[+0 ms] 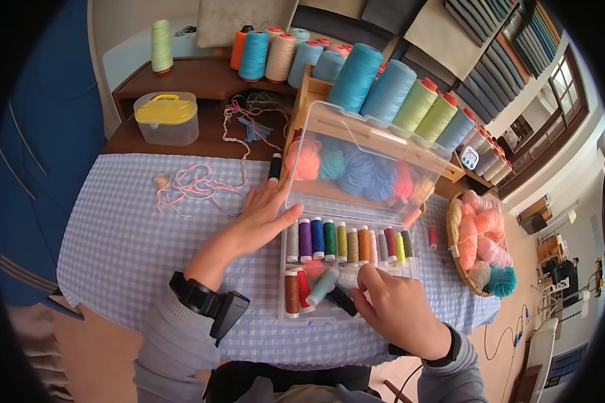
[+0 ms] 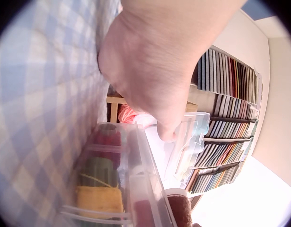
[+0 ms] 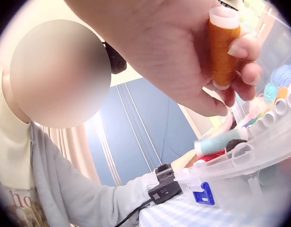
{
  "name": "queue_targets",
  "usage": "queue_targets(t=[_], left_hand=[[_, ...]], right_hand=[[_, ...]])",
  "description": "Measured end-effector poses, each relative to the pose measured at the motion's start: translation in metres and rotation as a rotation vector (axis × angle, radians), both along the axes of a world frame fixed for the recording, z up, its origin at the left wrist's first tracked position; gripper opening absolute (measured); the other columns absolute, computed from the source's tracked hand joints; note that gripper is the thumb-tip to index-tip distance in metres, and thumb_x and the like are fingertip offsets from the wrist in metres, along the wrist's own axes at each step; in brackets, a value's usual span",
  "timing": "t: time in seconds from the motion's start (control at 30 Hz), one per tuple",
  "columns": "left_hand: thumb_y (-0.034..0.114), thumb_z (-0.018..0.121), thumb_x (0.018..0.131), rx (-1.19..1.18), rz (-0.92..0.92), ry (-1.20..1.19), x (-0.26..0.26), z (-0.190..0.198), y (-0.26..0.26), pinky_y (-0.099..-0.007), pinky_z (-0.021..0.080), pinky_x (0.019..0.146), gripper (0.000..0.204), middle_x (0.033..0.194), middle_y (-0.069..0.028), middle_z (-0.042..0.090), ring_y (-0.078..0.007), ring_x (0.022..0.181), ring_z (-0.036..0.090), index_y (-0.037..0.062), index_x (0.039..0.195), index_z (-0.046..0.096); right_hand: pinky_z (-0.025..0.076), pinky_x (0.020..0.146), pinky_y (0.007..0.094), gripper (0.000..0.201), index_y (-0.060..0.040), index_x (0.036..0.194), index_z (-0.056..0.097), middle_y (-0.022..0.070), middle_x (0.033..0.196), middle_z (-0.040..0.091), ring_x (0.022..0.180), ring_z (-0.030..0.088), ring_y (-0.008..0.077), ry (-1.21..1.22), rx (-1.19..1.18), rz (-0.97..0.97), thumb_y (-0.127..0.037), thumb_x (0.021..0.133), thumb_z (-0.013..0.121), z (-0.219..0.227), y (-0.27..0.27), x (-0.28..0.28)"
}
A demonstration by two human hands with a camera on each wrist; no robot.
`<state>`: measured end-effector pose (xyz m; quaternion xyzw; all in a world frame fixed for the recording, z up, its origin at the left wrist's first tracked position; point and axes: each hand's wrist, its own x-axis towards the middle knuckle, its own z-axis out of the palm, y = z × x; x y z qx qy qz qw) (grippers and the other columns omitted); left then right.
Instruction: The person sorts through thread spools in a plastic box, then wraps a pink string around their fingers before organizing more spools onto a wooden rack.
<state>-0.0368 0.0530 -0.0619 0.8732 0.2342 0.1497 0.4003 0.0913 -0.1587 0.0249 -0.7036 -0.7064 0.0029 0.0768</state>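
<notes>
My right hand (image 1: 400, 309) is over the front right of a clear plastic thread box (image 1: 410, 265). Its fingers curl round an orange-brown spool of thread (image 3: 224, 49), which the hand hides in the head view. A back row of upright spools (image 1: 329, 240) fills the box's far compartment. In the front lie a brown spool (image 1: 292, 294), a red spool (image 1: 304, 287), a tilted pale teal spool (image 1: 323, 287) and a black spool (image 1: 343, 301). My left hand (image 1: 265, 213) rests with fingers extended at the box's left rear corner, thumb beside the raised lid (image 1: 376, 144).
A dark spool (image 1: 275, 168) is just past my left fingertips. Loose pink yarn (image 1: 198, 185) lies on the checked cloth (image 1: 114, 221). To the right are a small red spool (image 1: 433, 236) and a basket (image 1: 454, 248) of yarn. Thread cones (image 1: 356, 77) stand behind the lid.
</notes>
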Motion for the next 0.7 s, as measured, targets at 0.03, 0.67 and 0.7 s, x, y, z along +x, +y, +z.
queue_targets(t=[0.03, 0.67, 0.7], left_hand=[[0.058, 0.023, 0.088, 0.0, 0.0, 0.0, 0.0, 0.0, 0.0, -0.0426, 0.002, 0.108, 0.076, 0.139, -0.0308, 0.011, -0.0368, 0.133, 0.002, 0.0067, 0.14, 0.002], [0.055, 0.022, 0.09, -0.031, -0.01, 0.056, -0.001, 0.006, -0.001, -0.0377, -0.002, 0.108, 0.072, 0.143, -0.0244, 0.001, -0.0304, 0.134, -0.006, 0.0059, 0.14, 0.003], [0.055, 0.022, 0.09, -0.031, -0.009, 0.055, -0.001, 0.005, -0.001, -0.0377, -0.002, 0.108, 0.072, 0.143, -0.0244, 0.001, -0.0304, 0.134, -0.006, 0.0055, 0.139, 0.003]], right_hand=[[0.044, 0.043, 0.0347, 0.024, -0.0023, 0.089, 0.043, 0.0102, 0.065, 0.056, 0.052, 0.058, 0.0268, -0.037, -0.043, -0.018, -0.015, 0.077, 0.059, 0.001, -0.003, 0.0], [0.041, 0.038, 0.033, 0.032, -0.0058, 0.064, 0.052, 0.0079, 0.049, 0.052, 0.042, 0.054, 0.0226, -0.171, -0.049, -0.042, -0.033, 0.08, 0.058, -0.019, 0.0, 0.01], [0.041, 0.038, 0.033, 0.032, -0.0058, 0.064, 0.052, 0.0079, 0.049, 0.052, 0.042, 0.054, 0.0226, -0.17, -0.049, -0.041, -0.033, 0.08, 0.058, -0.019, 0.001, 0.008]])
